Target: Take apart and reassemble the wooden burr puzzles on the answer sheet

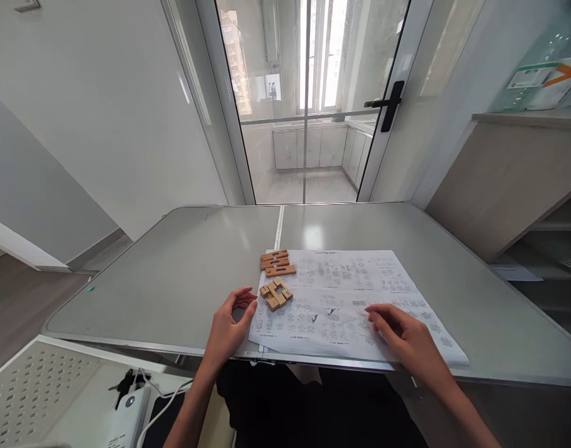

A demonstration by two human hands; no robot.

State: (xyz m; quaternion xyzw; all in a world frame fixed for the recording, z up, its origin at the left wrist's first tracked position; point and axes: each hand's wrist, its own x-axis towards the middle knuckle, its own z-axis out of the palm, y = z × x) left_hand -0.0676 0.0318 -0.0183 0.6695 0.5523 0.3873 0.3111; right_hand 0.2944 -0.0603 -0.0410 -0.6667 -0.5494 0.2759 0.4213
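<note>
1. Your left hand (233, 320) is loosely curled, its thumb and fingers apart, with nothing visible in its grip. It is at the left edge of the paper (345, 295); you cannot tell from this view whether the fingertips touch it.
2. Your right hand (400, 333) is over the right part of the paper, thumb and fingertips drawn narrow and close together. You cannot tell whether they meet or pinch anything small.
3. Just beyond your left fingertips, the light wooden blocks (273, 303) sit together on the left part of the paper, forming a cluster around a gap.
4. Just past that cluster, you have three darker wooden bars (272, 272) with slots, lying one behind another at the paper's upper left corner.
5. The paper is covered in small printed diagrams and lines of text too small to read. It lies flat on the counter (182, 267), along the edge nearest you.
6. The counter is grey with a pale metal rim and a seam running away from you.
7. Low on your left, a white device (130, 415), a white cable (161, 410) and dark keys (125, 387) lie on a white perforated surface (42, 386).
8. Past the far edge you face a glass door (332, 149) with a black handle (391, 107); on your right, clear bottles (542, 81) stand on a shelf (509, 171).
</note>
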